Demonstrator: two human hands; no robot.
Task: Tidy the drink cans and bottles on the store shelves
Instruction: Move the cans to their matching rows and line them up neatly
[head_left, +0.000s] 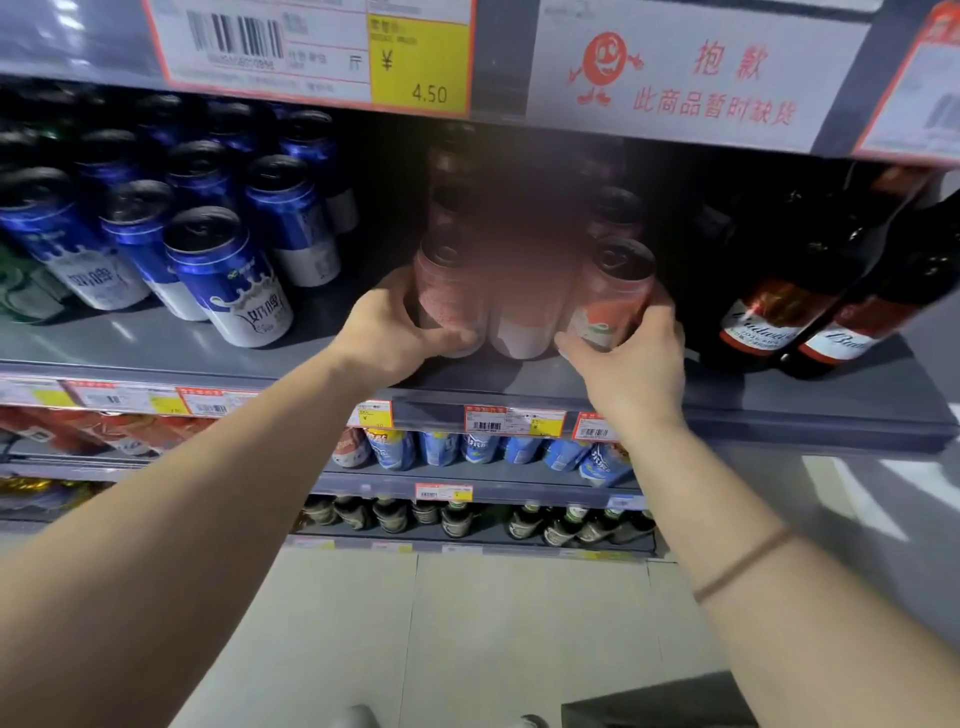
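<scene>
Pink drink cans stand in rows on the grey shelf (519, 384), three across at the front. My left hand (400, 327) grips the front left pink can (441, 291), fingers curled round its base. My right hand (634, 358) grips the front right pink can (613, 291) from its right side. A middle pink can (519, 332) stands between them, blurred. More pink cans behind them are dim and blurred.
Blue and white cans (228, 275) crowd the shelf's left part, tilted in this view. Dark Budweiser bottles (810, 291) stand at the right. Price tags (514, 420) line the shelf edge. Lower shelves hold blue cans (483, 447) and green bottles (457, 519). An upper shelf edge (675, 78) hangs overhead.
</scene>
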